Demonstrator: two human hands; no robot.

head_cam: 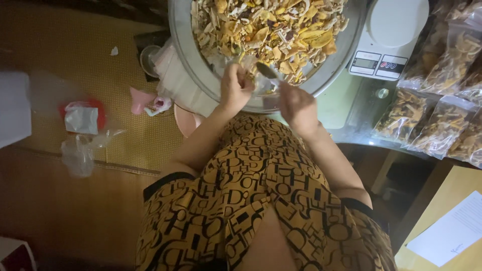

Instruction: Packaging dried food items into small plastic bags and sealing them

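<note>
Left hand [236, 88]: clenched on the mouth of a small clear plastic bag [258, 85], held at the near rim of the basin; the bag is partly blurred and its fill cannot be told.

Right hand [296, 105]: grasping the handle of a metal spoon [266, 70], whose bowl points toward the bag's opening.

Handling note, as a judgement: the bag mouth is best kept wide and directly above the basin, so that anything slipping off the spoon lands back in the mix; modest spoonfuls suit so narrow an opening.

Containers:
- Large round metal basin [183, 55], heaped with a dried mix of yellow, cream and dark pieces [271, 25].
- White digital kitchen scale [384, 40], just right of the basin, platform bare.
- Sealed clear packets of the same dried mix [432, 115], lying together on the surface at right.
- Loose clear plastic bags [80, 150] on the woven floor mat [50, 40] at left, beside a red-and-white object [83, 118].

Also: white paper sheet [452, 233], lower right.
</note>
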